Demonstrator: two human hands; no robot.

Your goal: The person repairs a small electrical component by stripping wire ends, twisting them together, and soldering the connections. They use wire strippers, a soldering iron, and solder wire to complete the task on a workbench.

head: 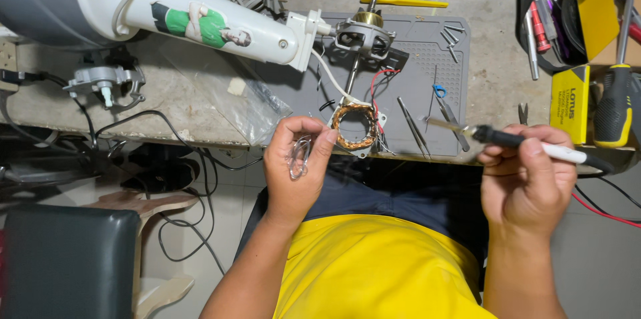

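My left hand holds a small coil of thin silvery solder wire between thumb and fingers, just left of a copper-wound motor stator at the near edge of a grey work mat. My right hand grips a soldering iron with a black and white handle; its metal tip points left over the mat's near edge, right of the stator. Red, white and black wires run from the stator up to a motor frame with a shaft.
A white fan neck lies across the bench from the upper left. Tweezers and screws lie on the mat. A yellow-handled tool lies behind it. A black tool bag, yellow box and screwdriver stand right.
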